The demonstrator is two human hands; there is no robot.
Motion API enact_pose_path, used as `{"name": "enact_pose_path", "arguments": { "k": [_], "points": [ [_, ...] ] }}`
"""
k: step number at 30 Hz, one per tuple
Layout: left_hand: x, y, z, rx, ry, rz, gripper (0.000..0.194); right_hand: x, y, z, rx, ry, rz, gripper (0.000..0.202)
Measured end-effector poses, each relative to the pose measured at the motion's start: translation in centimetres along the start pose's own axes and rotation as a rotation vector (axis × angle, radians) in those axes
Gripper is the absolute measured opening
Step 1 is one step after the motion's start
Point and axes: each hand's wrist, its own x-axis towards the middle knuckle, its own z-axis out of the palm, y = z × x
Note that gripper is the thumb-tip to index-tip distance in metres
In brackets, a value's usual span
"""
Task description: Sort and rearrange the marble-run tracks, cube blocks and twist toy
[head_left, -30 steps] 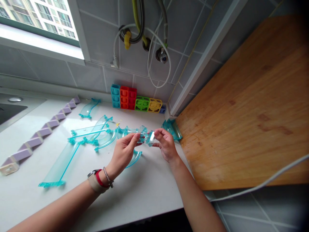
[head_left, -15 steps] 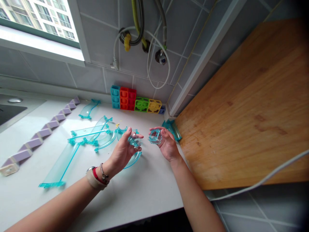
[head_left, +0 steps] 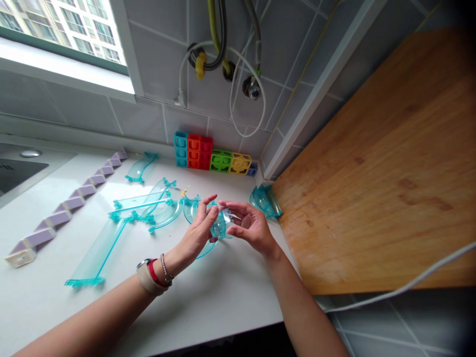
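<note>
My left hand [head_left: 196, 232] is closed around a small clear teal plastic piece [head_left: 218, 226]. My right hand [head_left: 256, 232] comes in from the right, its thumb and fingers curved about a clear plastic piece [head_left: 228, 223] that meets the first. Fingers partly cover both pieces, so I cannot tell whether they are joined. Below and behind my left hand lies a curved teal track piece [head_left: 191, 210]. More clear teal track pieces, straight [head_left: 97, 253] and curved [head_left: 166, 215], lie linked on the white counter to the left.
A zigzag row of lilac blocks [head_left: 72, 202] runs along the left. One loose teal piece [head_left: 142, 167] lies near the wall; others [head_left: 266, 202] rest beside the wooden board [head_left: 372, 173]. Colourful cube blocks [head_left: 201, 151] line the wall below hoses and a white cable [head_left: 263, 111].
My hands have come together, and the pieces that were apart now meet between them. The right hand has shifted left and turned over its piece. The view has moved slightly.
</note>
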Motion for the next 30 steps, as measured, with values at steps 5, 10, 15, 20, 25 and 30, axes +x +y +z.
{"name": "enact_pose_path", "arguments": {
  "k": [5, 10, 15, 20, 25, 30],
  "points": [
    [-0.1, -0.3, -0.2, 0.112, 0.019, 0.047, 0.066, 0.0, 0.6, 0.1, -0.001, 0.024, -0.017, 0.055],
    [-0.2, -0.1, -0.2, 0.173, 0.093, 0.043, 0.052, -0.1, 0.2, 0.3, -0.079, 0.051, -0.055, 0.054],
    [0.0, 0.1, -0.1, 0.12, 0.062, 0.056, 0.049, -0.1, -0.2, 0.4, -0.11, 0.05, -0.069, 0.054],
    [0.3, -0.1, -0.3, 0.094, 0.059, 0.019, 0.049, -0.1, 0.0, 0.3, -0.127, 0.059, -0.042, 0.054],
    [0.3, -0.6, -0.3, 0.084, 0.03, 0.014, 0.047, -0.1, 0.5, 0.4, -0.189, 0.041, -0.029, 0.051],
    [0.0, -0.3, -0.1, 0.131, 0.046, 0.021, 0.05, -0.2, 1.1, 0.5, -0.189, 0.032, 0.018, 0.053]
  ]
}}
